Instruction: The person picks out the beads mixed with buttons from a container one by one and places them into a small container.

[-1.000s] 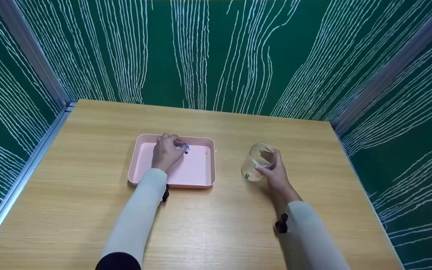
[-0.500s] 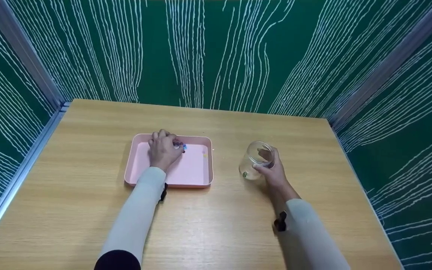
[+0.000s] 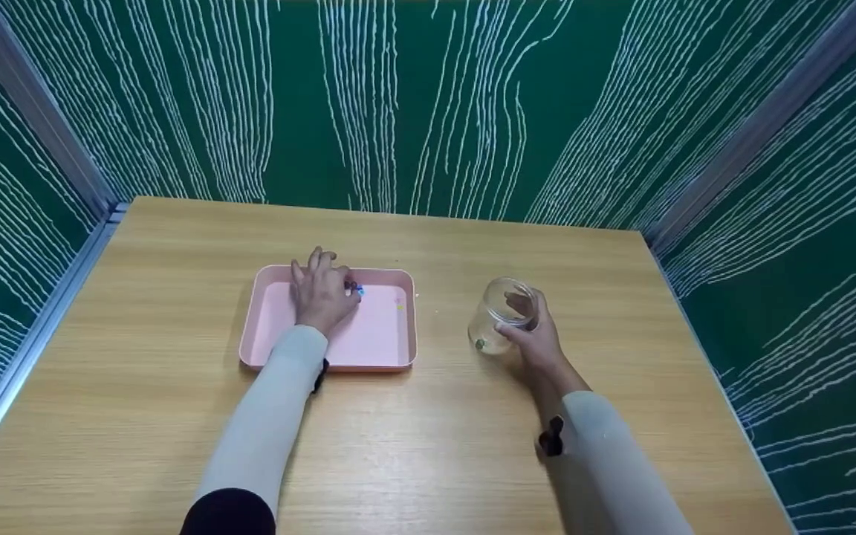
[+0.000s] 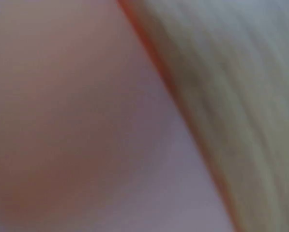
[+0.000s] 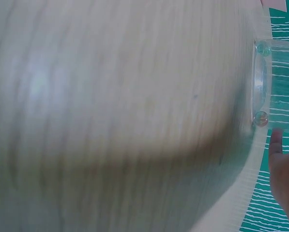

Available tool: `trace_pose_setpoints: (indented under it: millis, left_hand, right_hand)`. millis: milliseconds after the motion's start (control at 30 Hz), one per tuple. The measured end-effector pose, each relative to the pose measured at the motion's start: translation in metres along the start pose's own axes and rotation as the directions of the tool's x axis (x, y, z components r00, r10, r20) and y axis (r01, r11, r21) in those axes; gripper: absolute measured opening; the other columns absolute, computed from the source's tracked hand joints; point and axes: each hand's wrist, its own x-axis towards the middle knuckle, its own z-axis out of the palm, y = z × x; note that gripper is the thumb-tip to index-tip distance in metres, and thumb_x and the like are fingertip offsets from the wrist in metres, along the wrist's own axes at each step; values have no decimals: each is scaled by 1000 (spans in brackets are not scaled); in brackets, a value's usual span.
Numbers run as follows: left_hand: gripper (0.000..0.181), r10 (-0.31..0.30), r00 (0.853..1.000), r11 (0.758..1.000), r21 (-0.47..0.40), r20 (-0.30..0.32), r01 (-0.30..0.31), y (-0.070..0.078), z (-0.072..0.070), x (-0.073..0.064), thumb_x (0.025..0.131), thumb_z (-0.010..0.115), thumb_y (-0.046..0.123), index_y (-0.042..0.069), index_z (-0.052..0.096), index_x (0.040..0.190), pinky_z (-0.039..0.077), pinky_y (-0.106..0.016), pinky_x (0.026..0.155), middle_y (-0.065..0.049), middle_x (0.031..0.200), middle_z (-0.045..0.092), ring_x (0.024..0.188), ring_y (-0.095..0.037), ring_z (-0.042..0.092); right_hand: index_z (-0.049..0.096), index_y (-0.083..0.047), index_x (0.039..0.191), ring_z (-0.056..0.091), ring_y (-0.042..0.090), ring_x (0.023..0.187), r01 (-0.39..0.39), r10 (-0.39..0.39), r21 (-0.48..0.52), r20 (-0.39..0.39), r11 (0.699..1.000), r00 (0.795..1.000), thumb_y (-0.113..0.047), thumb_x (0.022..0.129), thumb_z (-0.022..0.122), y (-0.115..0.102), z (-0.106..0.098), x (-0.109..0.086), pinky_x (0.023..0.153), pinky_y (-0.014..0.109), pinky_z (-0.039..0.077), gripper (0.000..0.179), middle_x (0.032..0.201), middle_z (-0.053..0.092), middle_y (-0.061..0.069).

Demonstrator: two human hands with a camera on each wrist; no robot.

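In the head view my left hand (image 3: 322, 297) reaches into a pink tray (image 3: 376, 349), with thumb and index finger bent toward small dark and blue beads or marbles (image 3: 360, 290) and the other fingers spread over the far rim. Whether it pinches one of these I cannot tell. My right hand (image 3: 536, 338) grips a clear glass jar (image 3: 489, 327) from the right, thumb in front. A green marble (image 3: 480, 344) lies at the jar's bottom. The right wrist view has two marbles (image 5: 261, 119) in the jar's base. The left wrist view is blurred, with the tray's edge (image 4: 173, 92) crossing it.
A small yellow piece (image 3: 400, 306) lies at the tray's right side. Tiny pale specks (image 3: 436, 311) dot the wooden table (image 3: 398, 438) between tray and jar. Green walls (image 3: 458, 111) with white wavy lines enclose the table at the back and sides.
My left hand's outer fingers have lifted and spread, while its thumb and index stay by the small beads. The right hand keeps holding the jar. The whole head view has shifted slightly.
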Motion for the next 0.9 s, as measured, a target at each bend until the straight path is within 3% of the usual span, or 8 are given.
trace_pose_setpoints:
  millis: [300, 900]
  left_hand:
    - [28, -3, 1000, 999, 54, 24, 2, 1, 2, 2, 78, 74, 32, 16, 74, 100, 5, -69, 112, -15, 141, 47, 145, -38, 21]
    - [17, 34, 999, 994, 107, 32, -37, 3, 8, 4, 81, 72, 31, 20, 76, 93, 4, -70, 112, -14, 141, 49, 145, -37, 23]
  right_hand:
    - [30, 3, 141, 35, 43, 137, -4, 4, -2, -16, 1000, 1000, 3, 81, 71, -2, 2, 1, 112, 57, 29, 73, 142, 40, 31]
    - [29, 1, 142, 34, 42, 137, -6, 6, 35, -14, 999, 1000, 4, 81, 70, -2, 1, -2, 113, 58, 25, 73, 143, 39, 30]
